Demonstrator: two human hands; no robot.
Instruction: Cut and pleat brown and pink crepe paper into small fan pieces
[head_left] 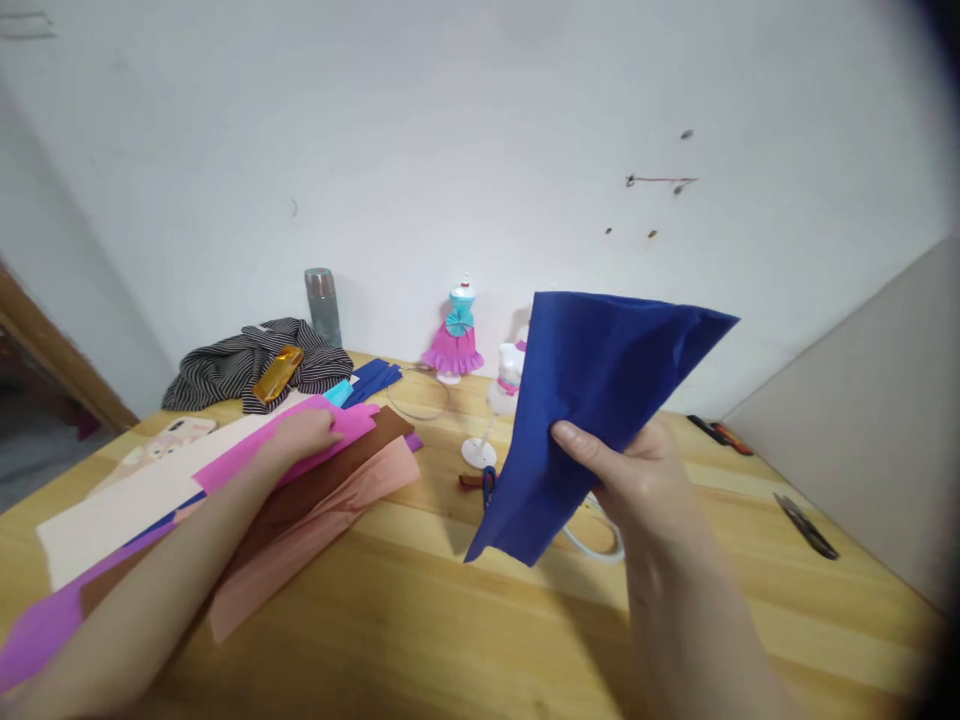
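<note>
My right hand (637, 475) holds up a folded sheet of dark blue crepe paper (592, 380), thumb in front and fingers hidden behind. On the left, my left hand (306, 437) is closed over bright pink crepe paper (240, 458), its fingertips partly hidden. That pink sheet lies on a pile with brown paper (382, 432), peach paper (375, 475), purple paper (45, 630) and cream paper (97, 520). Behind the blue sheet, a small white dress form (501, 395) with a pink band is partly covered.
Against the wall stand a dress form in a turquoise and pink dress (455, 335) and a thermos (323, 305). A striped cloth (217, 365), amber tape roll (278, 374) and phone (176, 437) lie left. Pliers (806, 525) lie right; blue-handled scissors (489, 485) sit mid-table.
</note>
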